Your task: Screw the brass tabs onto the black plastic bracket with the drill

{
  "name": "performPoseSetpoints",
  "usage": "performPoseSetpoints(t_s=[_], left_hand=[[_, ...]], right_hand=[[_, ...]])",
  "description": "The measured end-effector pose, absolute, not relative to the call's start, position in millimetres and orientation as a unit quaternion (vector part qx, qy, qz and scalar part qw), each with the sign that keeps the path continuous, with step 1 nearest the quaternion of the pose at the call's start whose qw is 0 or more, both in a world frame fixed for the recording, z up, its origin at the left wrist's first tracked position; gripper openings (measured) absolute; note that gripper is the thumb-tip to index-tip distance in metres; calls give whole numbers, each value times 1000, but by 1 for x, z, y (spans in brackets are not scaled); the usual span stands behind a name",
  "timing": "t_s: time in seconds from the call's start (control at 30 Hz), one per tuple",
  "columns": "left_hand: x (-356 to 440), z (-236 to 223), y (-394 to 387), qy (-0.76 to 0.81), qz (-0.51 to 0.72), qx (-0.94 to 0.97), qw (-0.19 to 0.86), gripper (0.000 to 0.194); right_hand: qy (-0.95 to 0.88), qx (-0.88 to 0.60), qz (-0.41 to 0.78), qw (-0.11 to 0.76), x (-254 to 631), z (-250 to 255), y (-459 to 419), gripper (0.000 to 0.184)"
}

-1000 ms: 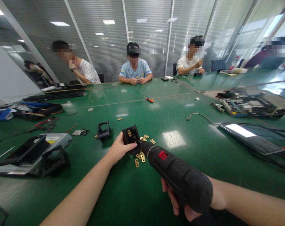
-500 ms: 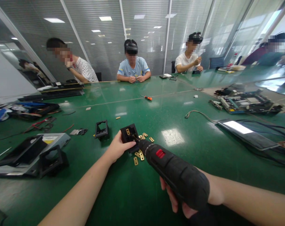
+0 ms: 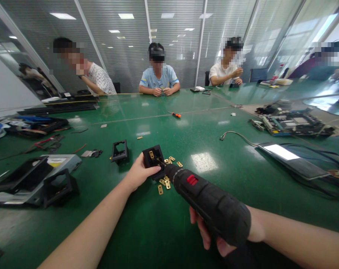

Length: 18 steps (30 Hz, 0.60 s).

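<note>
My left hand point(image 3: 140, 172) is closed round the near left side of a black plastic box frame point(image 3: 156, 152), its thumb along the front edge. A small brass plate point(image 3: 151, 154) with holes sits inside that frame. In my right hand point(image 3: 201, 231) is a black cordless drill point(image 3: 211, 203) with a red switch on top. Its bit points into the frame; the tip's exact contact is hard to make out. Several loose brass plates point(image 3: 160, 189) lie around the frame on the green table point(image 3: 197, 138).
Two more black frames stand to the left, one upright point(image 3: 120, 151) and one by a grey metal case point(image 3: 61, 186). An orange screwdriver point(image 3: 176, 115) lies mid-table. To the right are a cabled flat device point(image 3: 294, 160) and a circuit board point(image 3: 298, 119). Several people sit opposite.
The view has shifted very slightly. Both hands keep their hold, and the drill stays pointed into the frame with hardly any movement.
</note>
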State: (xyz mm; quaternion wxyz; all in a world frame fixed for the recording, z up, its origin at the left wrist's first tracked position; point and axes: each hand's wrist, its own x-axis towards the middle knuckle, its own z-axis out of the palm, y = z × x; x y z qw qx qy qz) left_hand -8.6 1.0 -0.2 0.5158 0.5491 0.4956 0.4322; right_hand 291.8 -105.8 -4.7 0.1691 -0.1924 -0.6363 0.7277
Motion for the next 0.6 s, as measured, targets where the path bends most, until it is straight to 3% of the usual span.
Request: performPoseSetpoints(t_s=[0.13,0.6], left_hand=[[-8,0,1,498,434,552,509,74],[-8,1,0,496,434,554,509,71]], right_hand=[[-634,-210,715,206,290,4,-106,46],[-649,-209,702,205,289,13,-105,44]])
